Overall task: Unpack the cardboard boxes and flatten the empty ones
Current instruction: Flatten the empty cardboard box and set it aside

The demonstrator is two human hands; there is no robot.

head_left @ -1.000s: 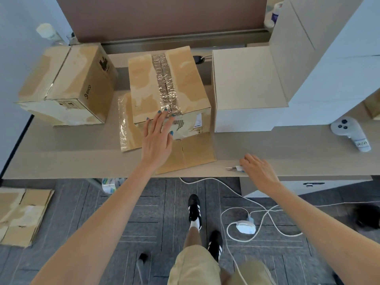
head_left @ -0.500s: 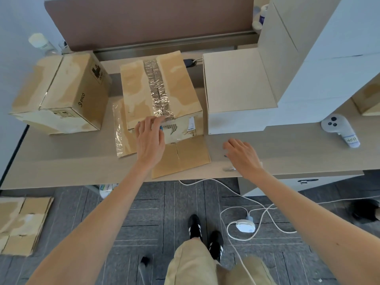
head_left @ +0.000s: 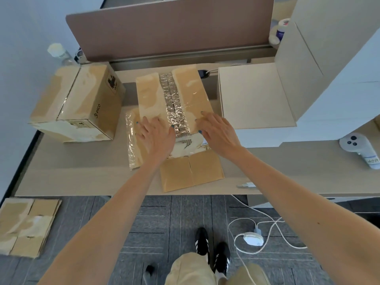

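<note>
At twelve o'clock on the pale wooden bench (head_left: 82,171) sits the brown cardboard box with a crinkled silvery tape seam (head_left: 150,95), its near flaps (head_left: 191,173) splayed flat toward six. Left hand (head_left: 156,136) and right hand (head_left: 218,133) press its top either side of the seam, each grip spread open, holding nothing. Flattening looks the step in hand; contents, if any, are hidden. Next: split that tape, perhaps with the small grey tool (head_left: 245,185) at four o'clock.

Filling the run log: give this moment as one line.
left hand: flat on taped box | right hand: flat on taped box
</note>
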